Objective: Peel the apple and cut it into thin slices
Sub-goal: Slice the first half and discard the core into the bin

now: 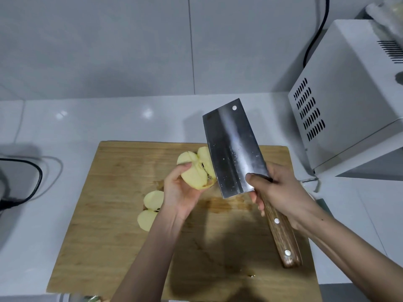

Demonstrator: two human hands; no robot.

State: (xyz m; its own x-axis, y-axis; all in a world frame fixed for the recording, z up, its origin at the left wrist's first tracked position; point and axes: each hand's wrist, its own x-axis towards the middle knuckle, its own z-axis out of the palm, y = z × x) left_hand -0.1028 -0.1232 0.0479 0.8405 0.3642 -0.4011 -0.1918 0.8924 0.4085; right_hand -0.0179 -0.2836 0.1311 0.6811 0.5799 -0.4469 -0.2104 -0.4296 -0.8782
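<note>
Right hand (281, 192): fingers wrapped round the knife (233, 149) handle.
Knife: above the board (109, 203), long axis near-right to far-left, blade pointing away.
Loose apple piece (150, 210): on the board, left.
Left hand (178, 192): fingers curl round peeled apple half (196, 171), just beside the blade.

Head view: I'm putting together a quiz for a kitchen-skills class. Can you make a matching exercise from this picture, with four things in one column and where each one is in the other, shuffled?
Things
1. cleaver
2. apple half showing its core
3. two apple pieces
4. white appliance

Places
A. lying on the cutting board, beside the left wrist
B. held up in the left hand
C. gripped by the right hand where blade meets wooden handle
D. standing on the counter at the right

Pairs: 1-C, 2-B, 3-A, 4-D
</note>
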